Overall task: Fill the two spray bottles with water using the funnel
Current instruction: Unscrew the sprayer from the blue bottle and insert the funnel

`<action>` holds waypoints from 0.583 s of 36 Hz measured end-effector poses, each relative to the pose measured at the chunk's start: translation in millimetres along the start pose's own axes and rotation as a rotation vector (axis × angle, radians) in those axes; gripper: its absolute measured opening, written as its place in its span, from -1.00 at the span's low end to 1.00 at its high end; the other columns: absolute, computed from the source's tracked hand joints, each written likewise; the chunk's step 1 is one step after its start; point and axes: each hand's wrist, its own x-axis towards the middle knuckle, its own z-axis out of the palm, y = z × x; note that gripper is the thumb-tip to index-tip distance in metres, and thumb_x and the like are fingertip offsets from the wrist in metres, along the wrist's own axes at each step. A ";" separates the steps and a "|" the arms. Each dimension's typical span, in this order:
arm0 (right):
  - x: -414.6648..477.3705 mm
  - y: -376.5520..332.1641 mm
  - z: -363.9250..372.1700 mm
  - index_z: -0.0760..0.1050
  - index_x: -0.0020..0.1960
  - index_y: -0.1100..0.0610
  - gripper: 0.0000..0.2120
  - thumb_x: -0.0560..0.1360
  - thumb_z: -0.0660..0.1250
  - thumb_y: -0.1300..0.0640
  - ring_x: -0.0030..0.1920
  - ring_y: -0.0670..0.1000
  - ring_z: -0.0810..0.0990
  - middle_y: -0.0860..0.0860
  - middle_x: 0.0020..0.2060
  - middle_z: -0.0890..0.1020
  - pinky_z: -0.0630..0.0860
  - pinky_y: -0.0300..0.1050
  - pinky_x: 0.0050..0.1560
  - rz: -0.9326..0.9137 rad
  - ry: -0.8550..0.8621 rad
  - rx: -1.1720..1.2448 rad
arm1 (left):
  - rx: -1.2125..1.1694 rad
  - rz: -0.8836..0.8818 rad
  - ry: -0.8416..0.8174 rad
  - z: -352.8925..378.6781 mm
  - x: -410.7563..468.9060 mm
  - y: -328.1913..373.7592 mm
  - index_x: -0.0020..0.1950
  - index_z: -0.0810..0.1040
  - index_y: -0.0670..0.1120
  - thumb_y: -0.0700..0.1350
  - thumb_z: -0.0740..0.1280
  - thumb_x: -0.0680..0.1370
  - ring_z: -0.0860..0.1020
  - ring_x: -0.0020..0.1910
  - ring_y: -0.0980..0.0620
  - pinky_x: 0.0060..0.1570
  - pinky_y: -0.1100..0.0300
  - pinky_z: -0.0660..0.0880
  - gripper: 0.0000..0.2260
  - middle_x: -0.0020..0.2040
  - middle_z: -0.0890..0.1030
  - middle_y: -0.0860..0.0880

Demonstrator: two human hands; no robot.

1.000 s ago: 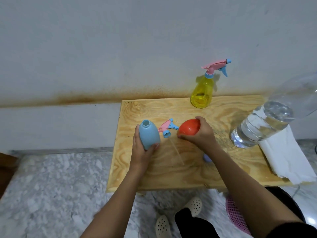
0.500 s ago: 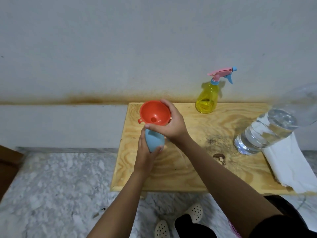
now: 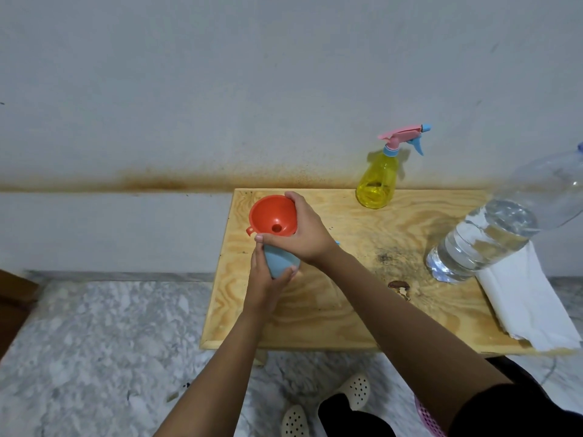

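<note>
1. Nearest me, the left forearm extends up from the bottom edge. The left hand (image 3: 264, 287) wraps its fingers and thumb round the blue spray bottle (image 3: 281, 267) at frame centre, over the wooden table (image 3: 315, 316).
2. The right hand (image 3: 304, 236) comes in from the lower right and clasps the bowl of the red funnel (image 3: 271, 217) directly atop that bottle. The spout is hidden.
3. At the right stands the clear water bottle (image 3: 485, 238).
4. Farthest away, by the wall, is the capped yellow spray bottle (image 3: 377, 182).
</note>
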 end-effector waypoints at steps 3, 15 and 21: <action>0.1 -0.7 -0.7 0.08 0.48 0.04 -0.06 0.29 0.51 -0.16 0.33 0.03 0.34 0.02 0.39 0.29 0.39 -0.02 0.29 0.007 -0.021 -0.010 | 0.019 0.007 0.011 -0.9 0.7 -0.1 0.50 0.09 0.12 0.14 0.46 0.35 0.42 0.27 0.04 0.13 -0.08 0.55 -0.17 0.32 0.37 0.01; 1.4 -1.8 0.3 0.04 0.48 -0.01 -0.04 0.27 0.51 -0.20 0.31 0.04 0.35 0.02 0.38 0.29 0.42 0.02 0.26 0.049 -0.025 -0.023 | 0.137 0.045 0.083 -1.2 3.4 -0.3 0.44 0.23 -0.07 0.26 0.38 0.23 0.37 0.23 -0.03 0.15 -0.04 0.51 -0.13 0.24 0.30 -0.06; 1.2 -3.0 -0.1 0.01 0.49 0.01 -0.02 0.28 0.51 -0.18 0.34 0.06 0.33 0.03 0.41 0.26 0.40 0.02 0.27 0.062 -0.030 -0.007 | 0.175 0.034 0.080 -0.3 4.0 -1.1 0.47 0.17 -0.07 0.25 0.38 0.23 0.32 0.26 -0.08 0.18 -0.11 0.48 -0.10 0.23 0.25 -0.05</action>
